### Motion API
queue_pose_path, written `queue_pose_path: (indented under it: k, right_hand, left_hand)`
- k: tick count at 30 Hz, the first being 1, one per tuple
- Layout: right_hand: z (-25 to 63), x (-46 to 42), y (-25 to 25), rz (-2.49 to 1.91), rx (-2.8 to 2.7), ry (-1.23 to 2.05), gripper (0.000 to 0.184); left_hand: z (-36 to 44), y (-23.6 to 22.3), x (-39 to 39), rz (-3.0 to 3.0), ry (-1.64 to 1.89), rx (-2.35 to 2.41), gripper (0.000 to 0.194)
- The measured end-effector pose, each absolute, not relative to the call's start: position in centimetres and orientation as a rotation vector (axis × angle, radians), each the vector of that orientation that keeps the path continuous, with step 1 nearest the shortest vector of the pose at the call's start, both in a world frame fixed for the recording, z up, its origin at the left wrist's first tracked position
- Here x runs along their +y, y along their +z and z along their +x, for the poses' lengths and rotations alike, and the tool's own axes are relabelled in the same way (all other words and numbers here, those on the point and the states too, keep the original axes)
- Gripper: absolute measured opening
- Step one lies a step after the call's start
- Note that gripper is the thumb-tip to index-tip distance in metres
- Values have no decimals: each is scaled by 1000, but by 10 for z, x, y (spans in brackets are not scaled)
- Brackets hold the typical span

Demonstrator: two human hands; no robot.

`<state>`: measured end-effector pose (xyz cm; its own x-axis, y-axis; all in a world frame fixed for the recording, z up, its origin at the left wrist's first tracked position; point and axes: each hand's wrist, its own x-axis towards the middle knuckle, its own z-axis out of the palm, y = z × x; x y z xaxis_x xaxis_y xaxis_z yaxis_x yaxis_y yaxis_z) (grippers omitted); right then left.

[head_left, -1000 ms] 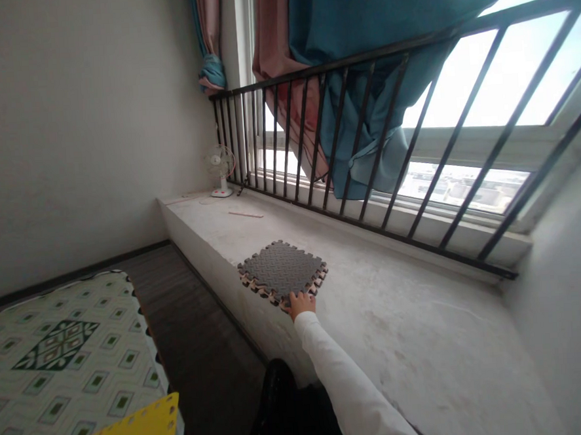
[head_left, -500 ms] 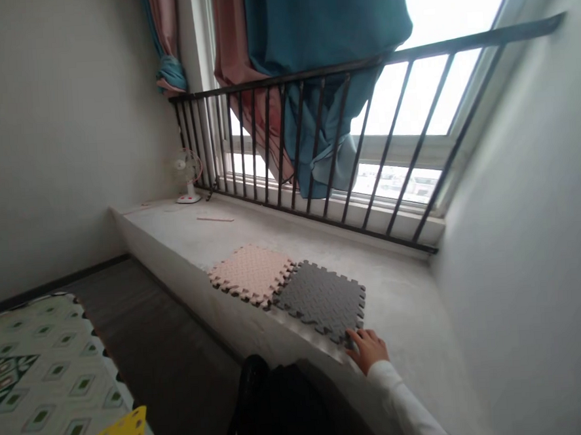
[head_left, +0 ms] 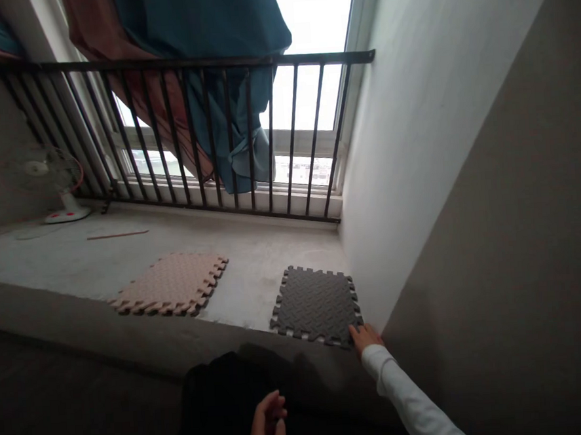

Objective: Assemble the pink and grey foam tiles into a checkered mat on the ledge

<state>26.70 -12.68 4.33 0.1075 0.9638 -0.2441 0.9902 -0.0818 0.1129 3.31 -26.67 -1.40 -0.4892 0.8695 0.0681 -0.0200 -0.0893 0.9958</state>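
My right hand (head_left: 365,337), in a white sleeve, grips the near right corner of a dark grey foam mat tile (head_left: 318,301) with toothed edges. This tile lies at the right end of a pale concrete ledge, close to the side wall. To its left, a stack of pink-topped foam mat tiles (head_left: 174,282) rests on the same ledge, with a gap of bare concrete between. My left hand (head_left: 269,423) is low in the middle, over my dark clothing. Its fingers are loosely bent and apart, with nothing in them.
Black metal railing (head_left: 249,141) runs along the back of the ledge (head_left: 246,292), before a window with blue and pink curtains (head_left: 200,26). A small white fan (head_left: 66,208) stands at the left, and a thin reddish strip (head_left: 118,235) lies near it. A wall (head_left: 411,105) bounds the right side.
The grey tile came off the stack, showing pink beneath, and moved right along the ledge with my right hand. My left hand rose into view. The camera turned right.
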Motion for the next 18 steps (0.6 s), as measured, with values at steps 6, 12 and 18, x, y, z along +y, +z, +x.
queue_pose_path:
  k: [6, 12, 18]
  right_hand:
    - [254, -131, 35, 2218, 1887, -162, 44]
    - [243, -142, 33, 2264, 1893, -195, 52]
    - [247, -147, 38, 2293, 1872, -234, 49]
  left_hand:
    - [35, 0, -199, 1645, 1319, 1628, 37]
    - [30, -4, -135, 1737, 661, 2140, 48]
    - [33, -20, -132, 1758, 485, 2170, 50]
